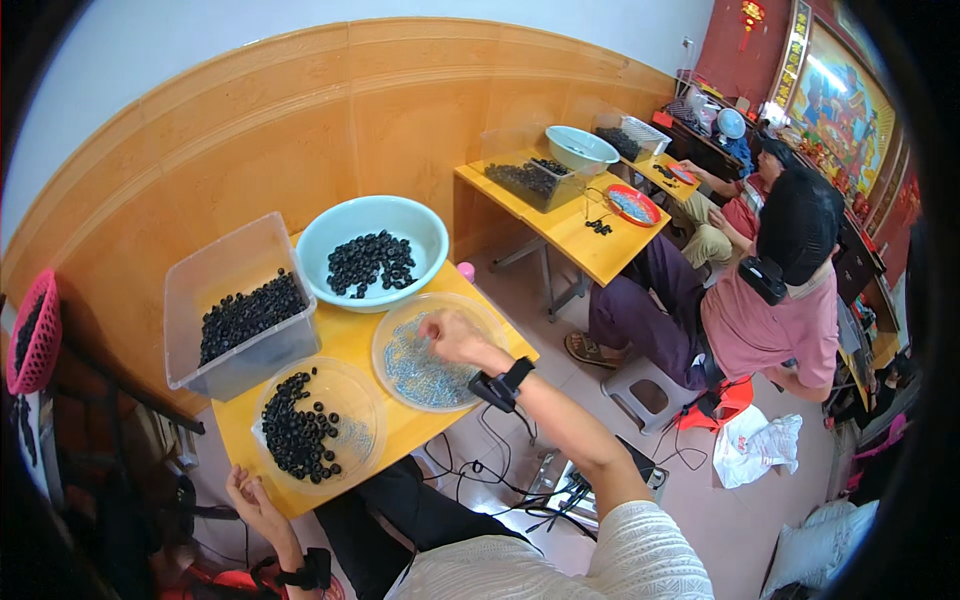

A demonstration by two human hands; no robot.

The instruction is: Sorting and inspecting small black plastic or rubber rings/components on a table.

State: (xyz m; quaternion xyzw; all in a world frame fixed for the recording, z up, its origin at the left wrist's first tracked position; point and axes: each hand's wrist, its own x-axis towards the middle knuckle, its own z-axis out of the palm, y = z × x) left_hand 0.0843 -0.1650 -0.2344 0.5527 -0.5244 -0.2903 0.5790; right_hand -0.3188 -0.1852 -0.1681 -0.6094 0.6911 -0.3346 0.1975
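Observation:
My right hand (455, 337) reaches over a round clear tray (480, 398) with many small, thin silvery-blue pieces (415, 365) in it. Its fingers are bent down and drawn together at the pieces; what is between them is too small to make out. By the table's near left corner is my left hand (258, 503), its fingers curled, and whatever they hold cannot be made out. Beside it, another round clear tray (372, 425) holds many small black ring-like parts (300, 430) and a few of the silvery-blue pieces.
A clear plastic bin (190, 340) and a light-blue basin (430, 235), both with black parts, stand at the back of my yellow table (400, 432). A pink basket (35, 335) is at far left. Cables (500, 490) lie below. Another person (770, 320) sits at a second table (590, 245).

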